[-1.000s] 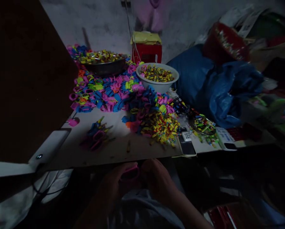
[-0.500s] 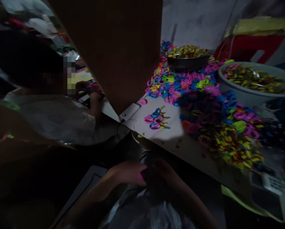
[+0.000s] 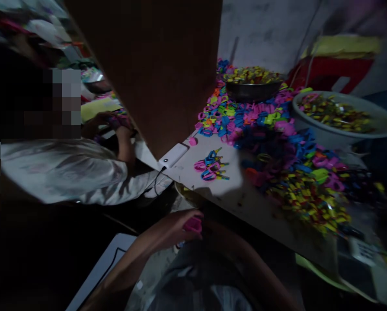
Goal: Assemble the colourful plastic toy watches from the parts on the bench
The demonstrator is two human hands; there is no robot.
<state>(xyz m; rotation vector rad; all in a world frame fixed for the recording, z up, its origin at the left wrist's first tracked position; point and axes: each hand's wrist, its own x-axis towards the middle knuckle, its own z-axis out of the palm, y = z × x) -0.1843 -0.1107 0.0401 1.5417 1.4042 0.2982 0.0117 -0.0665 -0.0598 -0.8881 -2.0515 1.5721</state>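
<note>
My left hand (image 3: 175, 226) is closed on a small pink plastic piece (image 3: 193, 224), held low in front of the table edge. My right hand (image 3: 224, 235) sits just right of it in deep shadow; its fingers do not show clearly. On the white table (image 3: 245, 198) above my hands lies a small cluster of pink and blue assembled pieces (image 3: 211, 166). A wide heap of pink, blue, green and yellow plastic parts (image 3: 277, 142) covers the table further right.
A white bowl (image 3: 339, 134) and a dark metal bowl (image 3: 253, 88) hold small yellow parts. A tall brown board (image 3: 161, 65) stands left of the table, a white power bank (image 3: 174, 155) at its foot. Another person in a white sleeve (image 3: 66, 172) works at the left.
The view swung left and tilted, bringing the other person and the brown board into sight. My left hand rose slightly with the pink piece now showing at its fingertips.
</note>
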